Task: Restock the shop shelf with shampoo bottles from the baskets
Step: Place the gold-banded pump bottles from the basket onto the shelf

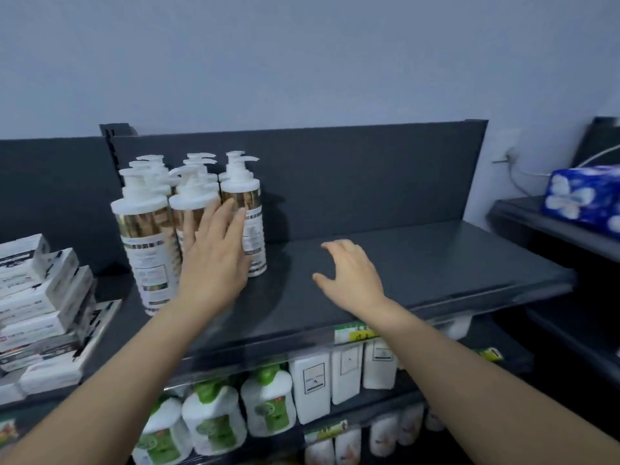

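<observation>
Left hand [214, 260] flat against shampoo bottles [147, 250]

About eight pump bottles [144, 236], two hands [214, 260] [352, 273], one blue tissue pack [583, 196]

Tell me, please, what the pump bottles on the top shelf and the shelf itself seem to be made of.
The pump bottles: probably plastic, smooth white, with moulded pump heads; the gold band looks like shiny foil, as it reflects light. The shelf: likely painted metal, dark grey and matt, a thin flat board with a faint sheen near its front edge.
</observation>
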